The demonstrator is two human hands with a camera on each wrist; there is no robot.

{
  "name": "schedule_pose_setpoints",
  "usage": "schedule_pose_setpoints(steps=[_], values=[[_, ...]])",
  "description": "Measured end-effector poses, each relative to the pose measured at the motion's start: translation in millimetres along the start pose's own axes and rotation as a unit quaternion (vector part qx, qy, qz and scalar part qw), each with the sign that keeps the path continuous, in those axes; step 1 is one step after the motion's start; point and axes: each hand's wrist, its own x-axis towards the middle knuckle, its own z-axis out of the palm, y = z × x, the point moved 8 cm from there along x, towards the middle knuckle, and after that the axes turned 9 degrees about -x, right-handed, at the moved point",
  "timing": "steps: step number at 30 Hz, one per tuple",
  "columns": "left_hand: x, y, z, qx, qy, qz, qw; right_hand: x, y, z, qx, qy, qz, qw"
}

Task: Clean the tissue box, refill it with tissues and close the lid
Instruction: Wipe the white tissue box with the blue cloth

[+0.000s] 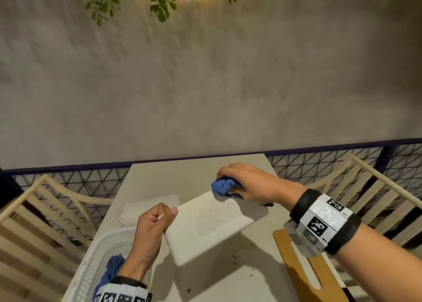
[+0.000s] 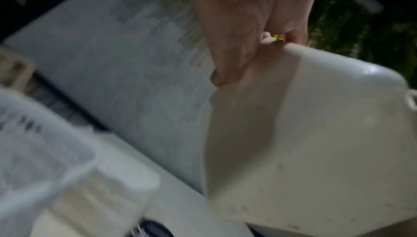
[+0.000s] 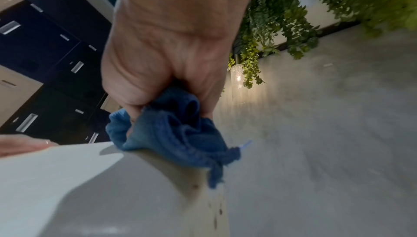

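A white tissue box (image 1: pixel 205 228) with a dotted panel facing up is held tilted over the table. My left hand (image 1: pixel 164 212) grips its near-left edge, thumb on top; the left wrist view shows the hand (image 2: pixel 248 36) pinching the box's (image 2: pixel 315 134) rim. My right hand (image 1: pixel 230 178) holds a bunched blue cloth (image 1: pixel 225 185) against the box's far corner. In the right wrist view the cloth (image 3: pixel 176 134) presses on the box's (image 3: pixel 67 187) edge, which carries brown specks. A stack of white tissues (image 1: pixel 150 207) lies behind the left hand. The wooden lid (image 1: pixel 296 263) lies on the table at right.
A white mesh basket (image 1: pixel 100 240) with another blue cloth (image 1: pixel 112 272) inside stands at the table's (image 1: pixel 182 173) near-left corner. Small crumbs (image 1: pixel 235 256) dot the tabletop under the box. Slatted chairs (image 1: pixel 45 210) flank the table, and a metal railing (image 1: pixel 319 162) runs behind it.
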Motion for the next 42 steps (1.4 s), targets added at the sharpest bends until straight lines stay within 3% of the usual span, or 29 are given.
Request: schedule_pose_setpoints(steps=[3,6,9,11,14,17,19,20,22,24,28,29,33,35,37,38,42], values=[[12,0,10,0.194,-0.095,-0.048,0.975,2,-1,3,-0.027,0.008,0.002,1.0],[21,-6,30,0.331,-0.186,-0.079,0.922,5,-6,7,-0.065,0.018,-0.008,0.998],[29,-8,44,0.427,-0.181,-0.066,0.883,7,-8,9,-0.071,0.034,-0.013,0.997],[33,-4,48,0.445,-0.137,-0.041,0.884,6,-7,11,-0.071,0.06,-0.007,0.996],[36,1,41,0.437,-0.07,-0.03,0.896,1,-15,12,-0.073,0.154,-0.009,0.985],[37,-6,30,0.354,-0.06,-0.072,0.93,-15,-37,35,-0.035,0.183,-0.109,0.976],[31,-8,24,0.36,-0.049,-0.074,0.929,-38,-35,53,-0.039,0.164,-0.174,0.97],[27,-7,22,0.376,-0.043,-0.067,0.923,-45,-23,51,-0.04,0.175,-0.16,0.971],[23,-7,22,0.384,-0.035,-0.058,0.921,-47,8,31,0.007,0.247,-0.054,0.967],[23,-11,26,0.357,-0.037,-0.064,0.931,-34,5,16,0.059,0.289,-0.001,0.956],[28,-12,19,0.29,-0.025,-0.067,0.954,-35,-58,57,-0.002,0.168,-0.189,0.967],[26,-11,18,0.296,-0.03,-0.068,0.952,-45,-51,55,-0.02,0.165,-0.191,0.967],[20,-12,22,0.318,-0.04,-0.06,0.945,-31,-15,13,0.039,0.261,-0.023,0.964],[23,-12,19,0.279,-0.03,-0.064,0.958,-16,-46,30,0.032,0.208,-0.079,0.974],[23,-8,11,0.26,-0.023,-0.067,0.963,-33,-64,52,-0.004,0.147,-0.186,0.972],[23,-6,7,0.27,-0.021,-0.065,0.961,-45,-57,49,-0.016,0.141,-0.195,0.971],[20,-5,15,0.294,-0.028,-0.054,0.954,-31,-18,5,0.009,0.247,-0.048,0.968]])
